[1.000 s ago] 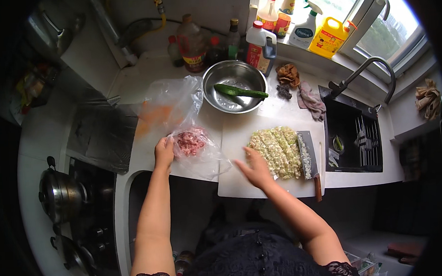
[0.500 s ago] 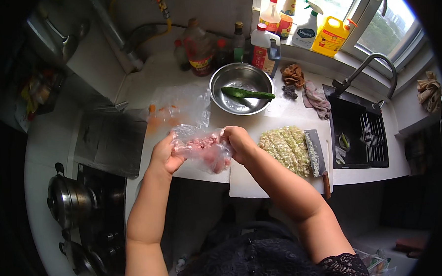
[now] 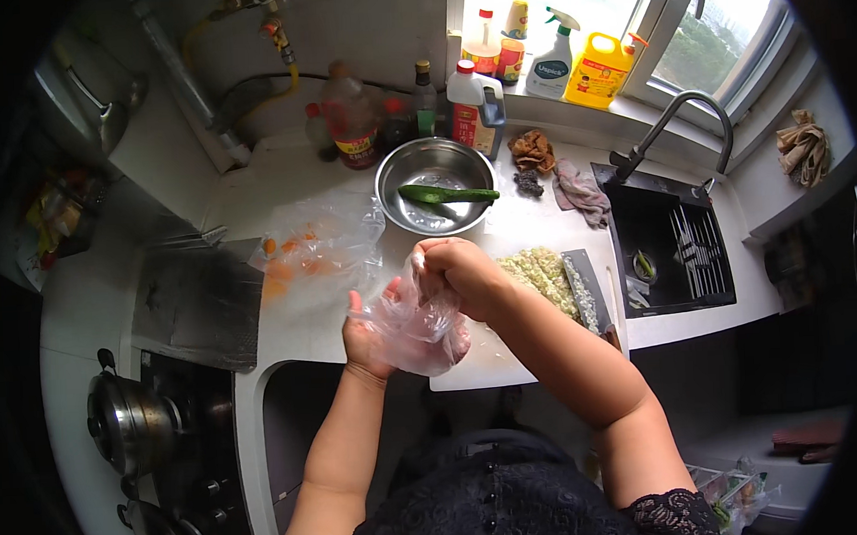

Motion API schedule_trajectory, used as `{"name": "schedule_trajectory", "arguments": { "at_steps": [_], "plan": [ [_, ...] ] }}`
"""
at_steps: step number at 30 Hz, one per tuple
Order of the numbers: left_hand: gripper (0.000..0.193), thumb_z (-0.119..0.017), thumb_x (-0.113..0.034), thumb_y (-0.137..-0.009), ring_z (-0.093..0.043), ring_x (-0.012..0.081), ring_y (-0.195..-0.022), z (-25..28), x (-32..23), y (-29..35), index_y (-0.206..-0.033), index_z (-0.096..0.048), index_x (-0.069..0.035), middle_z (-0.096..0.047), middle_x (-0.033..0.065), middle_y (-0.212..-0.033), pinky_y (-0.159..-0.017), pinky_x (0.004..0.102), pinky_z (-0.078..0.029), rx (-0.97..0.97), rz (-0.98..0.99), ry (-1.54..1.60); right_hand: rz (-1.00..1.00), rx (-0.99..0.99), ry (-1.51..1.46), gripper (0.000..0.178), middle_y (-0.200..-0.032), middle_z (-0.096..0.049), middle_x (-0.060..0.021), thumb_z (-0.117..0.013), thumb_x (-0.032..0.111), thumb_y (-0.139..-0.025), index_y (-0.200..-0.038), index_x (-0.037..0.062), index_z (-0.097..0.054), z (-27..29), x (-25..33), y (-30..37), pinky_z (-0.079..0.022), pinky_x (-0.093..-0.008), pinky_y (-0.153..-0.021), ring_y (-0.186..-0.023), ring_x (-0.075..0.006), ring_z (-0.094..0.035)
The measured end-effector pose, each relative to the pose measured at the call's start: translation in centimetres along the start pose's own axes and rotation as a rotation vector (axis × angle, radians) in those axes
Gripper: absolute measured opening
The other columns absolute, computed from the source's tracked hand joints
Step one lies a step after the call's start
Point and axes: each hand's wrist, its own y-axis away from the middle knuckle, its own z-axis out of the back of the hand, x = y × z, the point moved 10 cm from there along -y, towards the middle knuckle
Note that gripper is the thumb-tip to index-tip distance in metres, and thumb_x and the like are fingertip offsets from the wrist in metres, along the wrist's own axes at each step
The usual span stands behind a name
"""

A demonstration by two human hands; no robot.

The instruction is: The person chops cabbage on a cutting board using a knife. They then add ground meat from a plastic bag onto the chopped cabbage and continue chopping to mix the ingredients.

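A clear plastic bag of pink minced meat hangs above the counter's front edge. Its gathered upper part is gripped by my right hand, whose fingers are closed on the plastic. My left hand is at the bag's left side, palm up, fingers spread and partly behind the film; the bag rests against it. Right of the bag, chopped pale green vegetable is heaped on a white cutting board, partly hidden by my right forearm. A cleaver lies along that heap with bits on its blade.
A steel bowl holds a cucumber. Left of it lies another plastic bag with orange pieces. Bottles line the wall. A black sink is at right, a pot on the stove at left.
Both hands have shifted from holding the bag stretched sideways: the right hand now grips its gathered top, the left has opened beside and under it. The view has moved slightly.
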Motion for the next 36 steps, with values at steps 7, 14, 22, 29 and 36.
{"name": "schedule_trajectory", "arguments": {
  "at_steps": [7,14,22,29,36],
  "plan": [
    [0.068,-0.048,-0.052,-0.087,-0.047,0.0338,-0.119,-4.9,1.5,2.2,-0.133,-0.039,-0.004,-0.048,0.0179,-0.13,-0.099,0.0475,-0.04,0.261,-0.083,-0.207,-0.039,0.263,-0.317,0.008,-0.056,-0.042,-0.0013,-0.042,0.004,-0.076,-0.071,0.0039,-0.048,-5.6,3.4,4.2,-0.04,-0.0265,-0.047,-0.043,-0.0108,-0.035],
    [0.049,-0.049,-0.046,-0.088,-0.052,0.0293,-0.113,-3.3,2.6,1.1,-0.121,-0.05,-0.01,-0.053,0.0119,-0.121,-0.095,0.0486,-0.044,0.15,-0.117,-0.082,-0.111,0.277,-0.279,0.013,-0.063,-0.048,0.0007,-0.062,0.009,-0.08,-0.082,0.0081,-0.049,-4.2,2.2,5.7,-0.031,-0.0204,-0.043,-0.047,-0.0061,-0.04],
    [0.068,-0.052,-0.063,-0.081,-0.038,0.0401,-0.127,-4.9,0.1,3.5,-0.134,-0.045,-0.021,-0.051,0.0188,-0.128,-0.099,0.0624,-0.034,0.328,-0.246,-0.106,-0.132,0.195,0.261,0.036,-0.091,-0.062,-0.0034,-0.076,0.009,-0.074,-0.105,0.0023,-0.057,1.9,-2.1,8.5,-0.044,-0.0207,-0.057,-0.068,-0.0081,-0.056],
    [0.078,-0.052,-0.064,-0.081,-0.041,0.0405,-0.124,-4.7,4.7,3.2,-0.134,-0.041,-0.008,-0.046,0.0215,-0.133,-0.102,0.0545,-0.035,0.413,0.068,-0.115,0.022,-0.088,0.483,0.014,-0.071,-0.059,0.0034,-0.059,0.012,-0.087,-0.093,0.0015,-0.065,6.5,-0.6,6.0,-0.041,-0.0205,-0.057,-0.063,-0.0059,-0.053],
    [0.057,-0.047,-0.043,-0.092,-0.049,0.0287,-0.118,-1.9,9.0,1.0,-0.131,-0.041,-0.002,-0.048,0.0153,-0.131,-0.1,0.042,-0.042,0.25,0.187,-0.118,0.04,-0.137,0.238,0.021,-0.067,-0.054,-0.001,-0.061,0.024,-0.086,-0.075,0.0057,-0.06,6.1,1.0,5.7,-0.041,-0.0257,-0.05,-0.054,-0.0096,-0.049]
  ]
}}
